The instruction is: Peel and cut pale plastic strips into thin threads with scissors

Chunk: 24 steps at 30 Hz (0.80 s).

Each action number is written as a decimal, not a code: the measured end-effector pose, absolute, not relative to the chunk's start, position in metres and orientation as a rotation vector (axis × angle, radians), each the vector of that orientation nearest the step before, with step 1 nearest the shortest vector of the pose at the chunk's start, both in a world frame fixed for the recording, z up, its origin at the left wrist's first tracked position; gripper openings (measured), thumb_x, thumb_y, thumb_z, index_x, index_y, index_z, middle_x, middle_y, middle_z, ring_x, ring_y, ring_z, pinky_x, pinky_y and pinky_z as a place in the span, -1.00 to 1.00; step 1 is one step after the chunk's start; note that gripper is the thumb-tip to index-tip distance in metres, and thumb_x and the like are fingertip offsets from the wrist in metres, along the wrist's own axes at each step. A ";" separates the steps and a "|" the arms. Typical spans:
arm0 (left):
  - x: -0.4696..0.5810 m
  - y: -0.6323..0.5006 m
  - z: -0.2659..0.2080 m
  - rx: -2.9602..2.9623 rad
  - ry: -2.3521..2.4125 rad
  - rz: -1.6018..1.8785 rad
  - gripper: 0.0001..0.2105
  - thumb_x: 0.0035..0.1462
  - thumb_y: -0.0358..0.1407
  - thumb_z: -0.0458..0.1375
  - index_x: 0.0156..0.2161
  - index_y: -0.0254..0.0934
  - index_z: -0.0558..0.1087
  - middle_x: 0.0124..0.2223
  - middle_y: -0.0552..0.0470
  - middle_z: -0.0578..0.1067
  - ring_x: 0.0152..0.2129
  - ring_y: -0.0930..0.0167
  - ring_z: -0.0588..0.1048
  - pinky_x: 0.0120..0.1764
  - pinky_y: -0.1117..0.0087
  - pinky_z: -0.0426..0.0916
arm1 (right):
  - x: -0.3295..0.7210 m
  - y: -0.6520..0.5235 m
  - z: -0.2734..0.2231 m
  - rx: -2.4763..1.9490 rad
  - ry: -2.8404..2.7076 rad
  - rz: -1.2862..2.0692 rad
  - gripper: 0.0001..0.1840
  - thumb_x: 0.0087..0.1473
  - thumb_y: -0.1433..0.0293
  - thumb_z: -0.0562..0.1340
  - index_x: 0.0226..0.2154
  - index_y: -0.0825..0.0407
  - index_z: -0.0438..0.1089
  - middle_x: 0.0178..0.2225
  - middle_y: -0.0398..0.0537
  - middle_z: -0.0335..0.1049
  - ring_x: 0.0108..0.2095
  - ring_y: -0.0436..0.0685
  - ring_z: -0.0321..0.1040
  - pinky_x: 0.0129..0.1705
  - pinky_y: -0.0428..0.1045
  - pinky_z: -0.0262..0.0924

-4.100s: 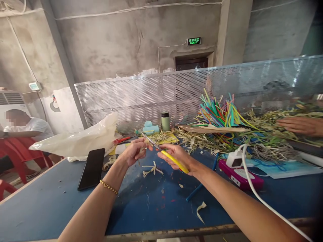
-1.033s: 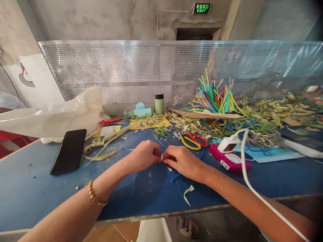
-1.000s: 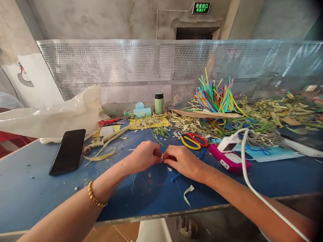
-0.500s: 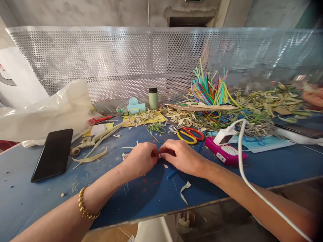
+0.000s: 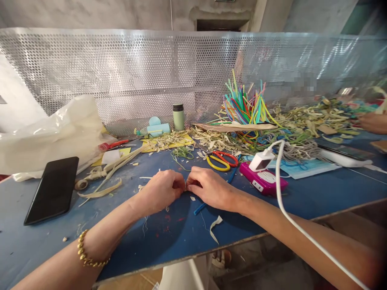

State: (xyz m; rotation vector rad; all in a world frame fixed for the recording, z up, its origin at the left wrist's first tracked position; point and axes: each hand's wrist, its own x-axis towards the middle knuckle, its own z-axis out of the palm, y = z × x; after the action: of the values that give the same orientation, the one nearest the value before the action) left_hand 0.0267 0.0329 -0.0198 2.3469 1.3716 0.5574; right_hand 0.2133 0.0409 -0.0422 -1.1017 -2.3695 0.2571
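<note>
My left hand (image 5: pixel 165 190) and my right hand (image 5: pixel 208 187) meet fingertip to fingertip just above the blue table (image 5: pixel 136 245). Both are closed in a pinch. Whatever lies between the fingertips is too small and too covered to name. Scissors (image 5: pixel 220 160) with one yellow and one red handle lie beyond my right hand. Under and beside that hand runs a blue stick (image 5: pixel 199 208). A pale curled strip (image 5: pixel 215 229) rests nearer the table's front edge. Left of my left hand is a bundle of dried pale husk strips (image 5: pixel 102 177).
A black phone (image 5: pixel 52 190) lies at left by a plastic bag (image 5: pixel 57 139). At right are a magenta power strip (image 5: pixel 263 180) and a white cable (image 5: pixel 281 193) crossing my forearm. Behind stand a green bottle (image 5: pixel 178 117) and colourful pipe cleaners (image 5: pixel 244 104). Another person's hand (image 5: pixel 373 122) is far right.
The whole scene has shifted slightly left as my view turned a little right. My hands stay pinched together in nearly the same pose. The other person's hand has moved somewhat.
</note>
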 end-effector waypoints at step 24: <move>0.039 0.031 -0.026 2.301 1.536 0.512 -0.84 0.06 -0.40 0.11 -0.40 -0.26 0.56 -0.43 0.03 0.56 -0.51 0.44 0.40 -0.46 0.45 0.13 | 0.213 0.040 -0.043 -1.229 -2.467 0.118 -0.81 0.20 0.46 0.16 -0.44 0.08 0.38 -0.38 -0.04 0.37 -0.35 0.07 0.32 -0.33 -0.04 0.00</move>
State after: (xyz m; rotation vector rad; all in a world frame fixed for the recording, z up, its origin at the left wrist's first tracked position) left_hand 0.0388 0.0308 -0.0259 2.3013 1.5360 0.5116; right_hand 0.2127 0.0397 -0.0431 -1.2294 -2.4667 0.1184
